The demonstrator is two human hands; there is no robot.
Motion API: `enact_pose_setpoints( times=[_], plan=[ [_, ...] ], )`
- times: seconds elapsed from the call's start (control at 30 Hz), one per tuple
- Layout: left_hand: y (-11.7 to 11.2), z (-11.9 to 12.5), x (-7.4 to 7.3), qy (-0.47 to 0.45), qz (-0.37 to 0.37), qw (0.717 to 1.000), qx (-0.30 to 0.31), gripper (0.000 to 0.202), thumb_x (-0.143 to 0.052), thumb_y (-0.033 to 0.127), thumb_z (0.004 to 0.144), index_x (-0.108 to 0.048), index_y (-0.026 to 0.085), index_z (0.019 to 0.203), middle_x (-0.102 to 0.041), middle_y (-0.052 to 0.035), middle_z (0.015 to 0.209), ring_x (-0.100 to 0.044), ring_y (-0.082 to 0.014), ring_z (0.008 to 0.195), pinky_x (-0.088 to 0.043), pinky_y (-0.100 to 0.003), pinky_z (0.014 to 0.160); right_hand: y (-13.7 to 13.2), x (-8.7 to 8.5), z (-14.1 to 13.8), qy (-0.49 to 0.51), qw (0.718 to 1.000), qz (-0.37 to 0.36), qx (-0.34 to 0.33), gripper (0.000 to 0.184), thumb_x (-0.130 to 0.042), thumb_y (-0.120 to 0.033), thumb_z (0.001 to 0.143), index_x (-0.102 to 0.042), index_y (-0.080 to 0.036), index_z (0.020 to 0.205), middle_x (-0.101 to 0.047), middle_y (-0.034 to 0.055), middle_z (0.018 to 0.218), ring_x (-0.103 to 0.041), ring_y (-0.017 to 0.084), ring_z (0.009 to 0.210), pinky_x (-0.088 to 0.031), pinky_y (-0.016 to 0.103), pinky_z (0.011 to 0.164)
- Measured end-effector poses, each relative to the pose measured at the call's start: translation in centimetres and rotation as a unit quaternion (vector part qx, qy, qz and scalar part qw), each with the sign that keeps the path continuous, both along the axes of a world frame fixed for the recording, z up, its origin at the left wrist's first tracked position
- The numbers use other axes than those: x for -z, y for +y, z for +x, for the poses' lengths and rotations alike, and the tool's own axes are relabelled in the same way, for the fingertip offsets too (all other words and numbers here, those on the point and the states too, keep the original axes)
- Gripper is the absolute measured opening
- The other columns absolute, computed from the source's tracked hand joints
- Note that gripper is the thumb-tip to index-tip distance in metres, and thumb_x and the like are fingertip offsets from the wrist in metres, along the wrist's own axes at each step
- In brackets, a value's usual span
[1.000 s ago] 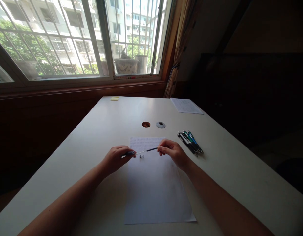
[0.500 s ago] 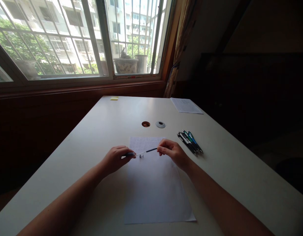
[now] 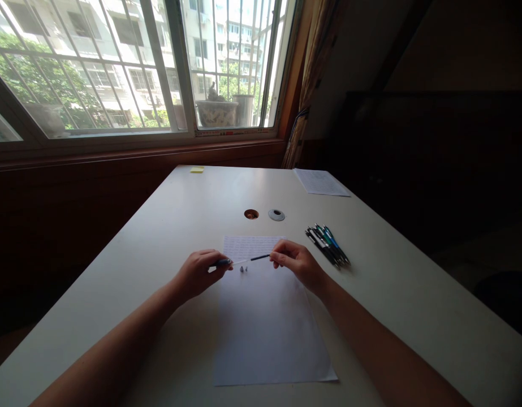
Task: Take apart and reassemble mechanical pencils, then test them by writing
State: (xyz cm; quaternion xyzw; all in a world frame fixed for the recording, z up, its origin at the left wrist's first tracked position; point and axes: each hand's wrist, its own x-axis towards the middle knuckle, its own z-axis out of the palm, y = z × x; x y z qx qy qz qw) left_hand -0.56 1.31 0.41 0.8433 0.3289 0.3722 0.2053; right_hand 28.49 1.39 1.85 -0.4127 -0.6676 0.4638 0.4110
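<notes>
My left hand point(image 3: 198, 274) is closed around a dark blue pen barrel point(image 3: 221, 263). My right hand point(image 3: 297, 261) pinches the far end of a thin ink refill point(image 3: 254, 259) that runs from the barrel's mouth toward the right. Both hands hover just above a white sheet of paper point(image 3: 267, 328) with faint lines of writing at its top. A small metal pen part point(image 3: 242, 269) lies on the paper right under the refill, between the two hands.
A bundle of several pens point(image 3: 327, 245) lies to the right of my right hand. A cable hole point(image 3: 251, 214) and its grey cap point(image 3: 276, 215) sit behind the paper. Another sheet point(image 3: 321, 182) and a yellow sticky pad point(image 3: 197, 169) lie at the white table's point(image 3: 159, 237) far edge.
</notes>
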Motion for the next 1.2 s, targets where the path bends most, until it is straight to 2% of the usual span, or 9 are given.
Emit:
enact_pose_setpoints(
  times=[0.63, 0.83, 1.03, 1.2],
  plan=[
    [0.0, -0.1, 0.0, 0.001, 0.018, 0.999, -0.04, 0.012, -0.059, 0.017, 0.088, -0.071, 0.018, 0.089, -0.073, -0.0038, 0.081, -0.063, -0.0109, 0.064, -0.047, -0.019, 0.058, -0.4, -0.4, -0.3, -0.011, 0.999, 0.035, 0.009, 0.015, -0.064, -0.031, 0.088, -0.065, -0.019, 0.079, -0.061, 0.0007, 0.071, -0.057, 0.017, 0.07, -0.044, 0.03, 0.068],
    [0.0, -0.1, -0.1, -0.01, 0.023, 0.998, -0.055, 0.011, -0.059, 0.02, 0.089, -0.07, 0.017, 0.088, -0.073, -0.0051, 0.082, -0.066, -0.0136, 0.069, -0.05, -0.021, 0.065, -0.6, -0.5, -0.6, -0.029, 0.998, 0.059, 0.014, 0.017, -0.065, -0.033, 0.088, -0.064, -0.02, 0.078, -0.061, 0.0011, 0.072, -0.057, 0.017, 0.07, -0.045, 0.031, 0.068],
    [0.3, -0.2, 0.4, -0.024, 0.026, 0.997, -0.071, 0.009, -0.059, 0.019, 0.089, -0.068, 0.017, 0.089, -0.074, -0.0045, 0.084, -0.069, -0.0145, 0.074, -0.051, -0.022, 0.068, -0.4, -0.9, 0.1, -0.02, 0.995, 0.084, 0.05, 0.018, -0.064, -0.036, 0.089, -0.064, -0.02, 0.08, -0.061, 0.001, 0.071, -0.058, 0.017, 0.068, -0.046, 0.032, 0.067],
    [0.4, -0.2, 0.3, -0.039, 0.018, 0.997, -0.071, 0.01, -0.059, 0.021, 0.091, -0.067, 0.016, 0.094, -0.074, -0.0067, 0.087, -0.069, -0.0157, 0.076, -0.053, -0.024, 0.069, 0.0, -1.6, 1.3, -0.057, 0.985, 0.126, 0.105, 0.021, -0.064, -0.042, 0.088, -0.064, -0.022, 0.082, -0.062, 0.0012, 0.071, -0.06, 0.019, 0.068, -0.048, 0.033, 0.068]
  ],
)
